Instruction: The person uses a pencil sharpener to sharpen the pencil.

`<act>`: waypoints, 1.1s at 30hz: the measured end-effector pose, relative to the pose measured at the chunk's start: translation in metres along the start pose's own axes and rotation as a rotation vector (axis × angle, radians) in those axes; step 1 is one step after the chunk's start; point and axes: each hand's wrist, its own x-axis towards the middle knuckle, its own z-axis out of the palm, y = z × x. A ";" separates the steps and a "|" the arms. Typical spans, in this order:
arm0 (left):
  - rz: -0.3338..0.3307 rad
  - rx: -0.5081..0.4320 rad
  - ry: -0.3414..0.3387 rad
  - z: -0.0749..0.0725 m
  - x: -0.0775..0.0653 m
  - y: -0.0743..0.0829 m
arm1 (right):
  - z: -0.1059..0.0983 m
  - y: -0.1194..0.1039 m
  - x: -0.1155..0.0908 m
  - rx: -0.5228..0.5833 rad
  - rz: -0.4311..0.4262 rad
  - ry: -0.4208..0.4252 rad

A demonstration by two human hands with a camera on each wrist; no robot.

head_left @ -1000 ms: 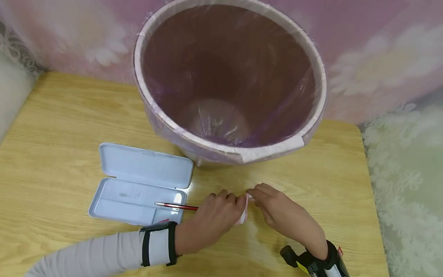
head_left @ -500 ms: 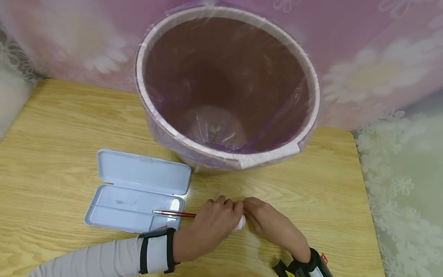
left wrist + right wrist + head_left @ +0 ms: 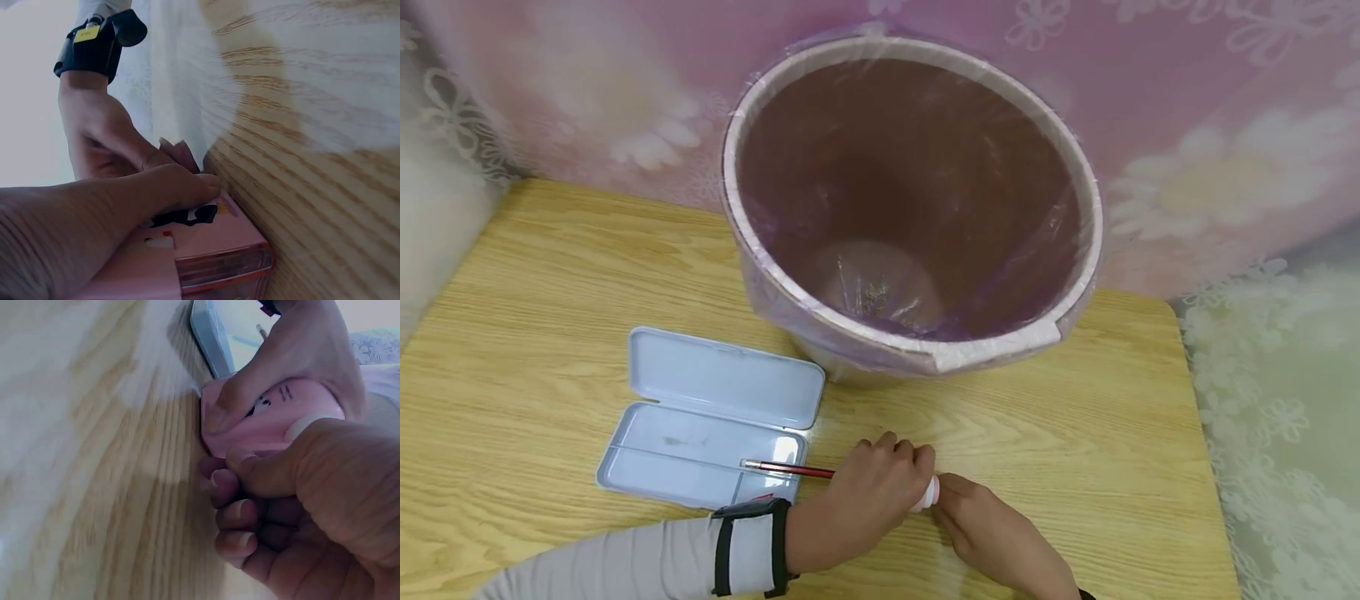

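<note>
A pink pencil sharpener [image 3: 290,403] with a printed cartoon figure and a clear drawer sits on the wooden table. My left hand [image 3: 874,496] grips its body, thumb over the printed face in the left wrist view. Only a white and pink end of it shows in the head view. A dark red pencil [image 3: 793,470] sticks out leftward from under my left hand, its eraser end over the case; its other end is hidden. At the sharpener's right end, my right hand [image 3: 996,529] has curled fingers, thumb and forefinger pinching the mostly hidden crank handle beside a white round part [image 3: 312,425].
An opened light blue pencil case [image 3: 722,379] lies left of the hands. Behind them stands a large bin [image 3: 1000,354] with a clear plastic liner. The table [image 3: 535,325] backs onto a pink floral cloth.
My right hand has circled at the sharpener's end, from above it down to its near lower side. The left hand and pencil hold their place, while the head view has shifted slightly.
</note>
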 end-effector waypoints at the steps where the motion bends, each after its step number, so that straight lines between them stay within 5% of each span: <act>1: -0.001 0.001 -0.005 0.000 0.000 0.000 | 0.000 -0.002 -0.002 -0.017 0.002 -0.004; 5: 0.000 -0.004 -0.022 -0.002 0.000 -0.001 | 0.000 -0.008 -0.006 -0.035 0.001 -0.021; 12: 0.002 0.004 0.010 -0.002 -0.001 -0.004 | 0.002 -0.009 -0.007 0.090 -0.023 -0.030; 23: 0.037 -0.012 -0.044 0.000 0.003 0.001 | 0.016 0.004 -0.011 0.039 -0.181 0.151; 33: 0.060 -0.001 -0.046 -0.003 0.001 -0.003 | 0.026 0.001 -0.019 0.047 -0.219 0.230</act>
